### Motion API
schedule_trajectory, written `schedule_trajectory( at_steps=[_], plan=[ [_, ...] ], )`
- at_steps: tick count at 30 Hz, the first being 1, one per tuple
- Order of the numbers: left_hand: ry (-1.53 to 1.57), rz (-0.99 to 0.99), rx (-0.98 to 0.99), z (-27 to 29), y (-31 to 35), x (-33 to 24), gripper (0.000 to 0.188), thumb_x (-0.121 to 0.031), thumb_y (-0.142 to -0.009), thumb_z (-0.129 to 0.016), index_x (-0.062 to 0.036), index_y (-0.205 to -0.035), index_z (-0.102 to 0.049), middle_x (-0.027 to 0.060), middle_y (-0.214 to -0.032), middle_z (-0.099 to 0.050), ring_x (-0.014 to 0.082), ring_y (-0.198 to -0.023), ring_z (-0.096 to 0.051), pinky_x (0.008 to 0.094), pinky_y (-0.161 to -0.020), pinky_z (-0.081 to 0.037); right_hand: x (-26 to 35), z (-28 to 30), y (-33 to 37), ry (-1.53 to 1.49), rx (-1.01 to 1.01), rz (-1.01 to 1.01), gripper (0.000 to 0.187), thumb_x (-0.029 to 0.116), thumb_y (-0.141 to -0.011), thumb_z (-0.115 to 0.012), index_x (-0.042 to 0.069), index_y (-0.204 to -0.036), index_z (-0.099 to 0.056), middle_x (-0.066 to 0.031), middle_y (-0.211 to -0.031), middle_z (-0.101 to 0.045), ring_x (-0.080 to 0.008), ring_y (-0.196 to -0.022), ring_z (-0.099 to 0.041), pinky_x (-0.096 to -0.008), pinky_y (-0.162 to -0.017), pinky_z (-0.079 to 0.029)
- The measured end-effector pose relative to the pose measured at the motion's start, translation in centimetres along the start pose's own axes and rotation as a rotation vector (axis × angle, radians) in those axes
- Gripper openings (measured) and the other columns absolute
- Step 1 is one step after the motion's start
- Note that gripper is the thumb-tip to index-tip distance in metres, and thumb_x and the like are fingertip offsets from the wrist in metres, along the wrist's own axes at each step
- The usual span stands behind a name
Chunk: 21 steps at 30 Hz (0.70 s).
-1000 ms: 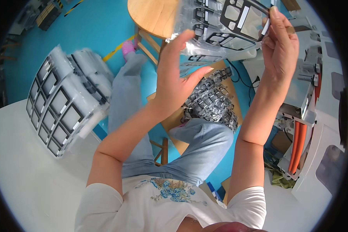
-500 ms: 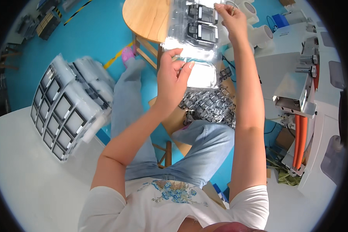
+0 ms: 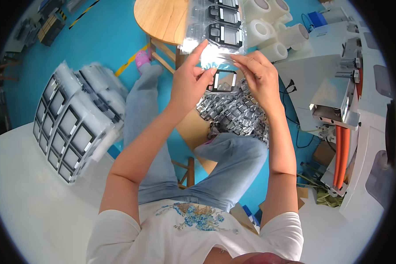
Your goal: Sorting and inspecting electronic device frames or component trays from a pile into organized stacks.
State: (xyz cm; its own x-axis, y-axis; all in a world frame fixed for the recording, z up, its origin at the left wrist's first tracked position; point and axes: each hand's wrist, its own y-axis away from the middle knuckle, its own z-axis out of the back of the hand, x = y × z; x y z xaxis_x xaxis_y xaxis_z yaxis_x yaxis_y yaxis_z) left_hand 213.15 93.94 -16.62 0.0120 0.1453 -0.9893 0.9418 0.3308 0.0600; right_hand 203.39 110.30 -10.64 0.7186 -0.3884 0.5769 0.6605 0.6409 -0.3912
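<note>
A clear plastic blister tray (image 3: 198, 33) is held up in front of me. Black rectangular frames with see-through windows sit in its pockets, such as one frame (image 3: 224, 35) above my fingers and another frame (image 3: 225, 81) at the near end. My left hand (image 3: 190, 81) is closed on the tray's near left part, thumb and fingers gripping it. Over the tray's right side, my right hand (image 3: 257, 72) is closed with fingertips pinched together. What they pinch is lost in glare. Below the tray, a heap of small black-and-clear parts (image 3: 237, 112) lies by my knee.
A stack of filled trays (image 3: 72, 123) stands on the white table (image 3: 26, 176) at left. A round wooden stool (image 3: 160, 20) is at the far side. White film rolls (image 3: 275, 35) and a machine with orange tubes (image 3: 341, 158) are at right.
My right hand has come down from the tray's far right edge to its near part. The tray has shifted slightly away and left. A black frame now shows where the near pocket looked white.
</note>
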Motion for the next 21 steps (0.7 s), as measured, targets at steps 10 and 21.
schedule_trajectory(
  at_steps=[10, 21],
  plan=[
    [-0.057, 0.078, 0.106, 0.8, -0.4, -1.1, 0.072, -0.009, -0.091, -0.067, -0.0141, -0.154, -0.032, -0.0008, -0.061, -0.065, 0.0022, -0.064, -0.059, 0.0177, -0.062, -0.043, 1.2, -0.6, -1.5, 0.400, 0.112, 0.331, 0.038, -0.001, -0.068, -0.064, 0.010, -0.103, -0.072, -0.0061, -0.080, -0.062, -0.0263, -0.073, -0.062, -0.0374, -0.064, -0.049],
    [0.280, -0.055, 0.202, 0.3, 2.0, -0.5, 0.065, -0.009, -0.091, -0.069, -0.0074, -0.148, -0.039, 0.0096, -0.081, -0.072, 0.0069, -0.080, -0.065, 0.0230, -0.075, -0.050, -0.8, 1.8, 7.5, -0.390, 0.161, -0.340, 0.016, 0.002, -0.079, -0.077, 0.002, -0.094, -0.071, 0.0041, -0.082, -0.060, -0.0041, -0.067, -0.045, -0.0208, -0.056, -0.032]
  ],
)
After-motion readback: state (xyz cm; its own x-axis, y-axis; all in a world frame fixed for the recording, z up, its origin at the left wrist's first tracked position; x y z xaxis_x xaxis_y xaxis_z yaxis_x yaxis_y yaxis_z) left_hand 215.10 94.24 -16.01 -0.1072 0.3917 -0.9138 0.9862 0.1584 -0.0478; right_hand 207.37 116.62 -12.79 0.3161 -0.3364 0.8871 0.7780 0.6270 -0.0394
